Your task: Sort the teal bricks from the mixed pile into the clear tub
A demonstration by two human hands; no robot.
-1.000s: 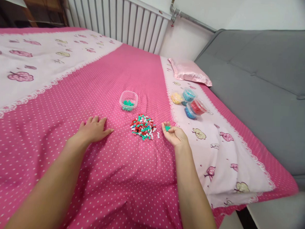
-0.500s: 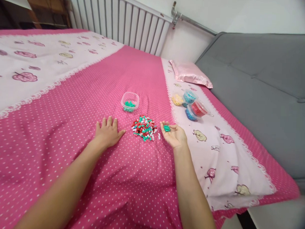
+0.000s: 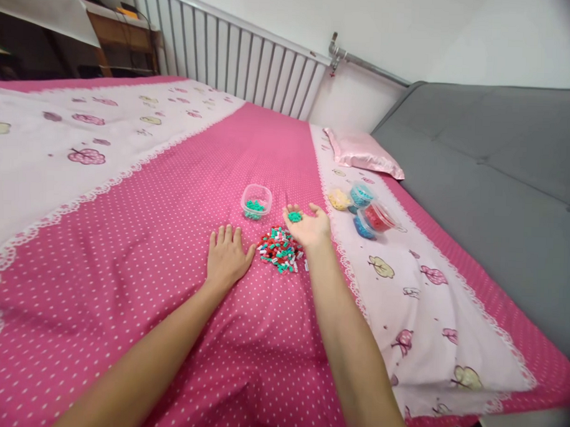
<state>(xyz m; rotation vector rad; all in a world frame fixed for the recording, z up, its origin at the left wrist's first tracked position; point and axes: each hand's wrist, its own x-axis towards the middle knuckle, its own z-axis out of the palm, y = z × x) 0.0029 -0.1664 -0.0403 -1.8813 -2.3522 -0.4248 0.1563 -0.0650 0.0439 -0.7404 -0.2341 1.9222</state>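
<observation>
My left hand (image 3: 228, 256) lies flat on the pink dotted bedspread, fingers spread, with its thumb close to the left side of a mixed pile of small plastic pieces (image 3: 280, 251) in red, green and white. Palm up, my right hand (image 3: 312, 227) hovers just beyond the pile's right side. A small heap of green pieces (image 3: 295, 217) rests on its fingers, which curl slightly around it. Behind the pile stands a clear plastic tub (image 3: 257, 192), with more green pieces (image 3: 254, 209) in its bottom.
To the right sit several clear tubs: one with yellow pieces (image 3: 338, 200), one with red pieces (image 3: 378, 217), others with blue ones (image 3: 363, 227). A pink pillow (image 3: 364, 152) lies farther back by the grey padded headboard (image 3: 492, 171). A white radiator (image 3: 234, 50) lines the wall.
My right hand has moved forward and left, carrying the green pieces from the pile's right side towards the tub. My left hand stays flat beside the pile. The view has shifted slightly.
</observation>
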